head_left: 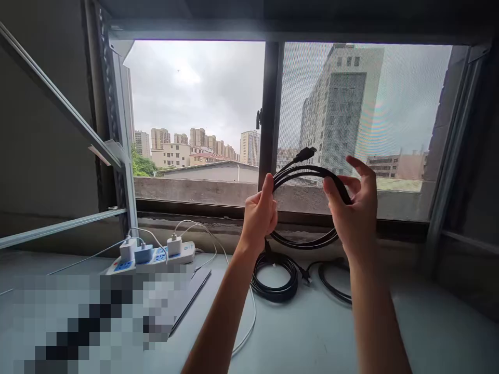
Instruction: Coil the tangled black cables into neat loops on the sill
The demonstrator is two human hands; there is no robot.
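Note:
A coiled black cable is held up in front of the window, its loops spanning both hands. My left hand is closed round the left side of the coil, thumb pointing up. A plug end sticks out above the loops, near that thumb. On the right side, my right hand grips the coil between thumb and fingers, with the index finger raised away from it. Below, on the table, lie a second black cable coil and a third black cable, partly hidden by my right forearm.
A white power strip with several chargers stands at the back left of the table. White charging cords trail from it. A flat tablet-like thing lies at left, beside a blurred-out area. Metal frame bars edge the left side.

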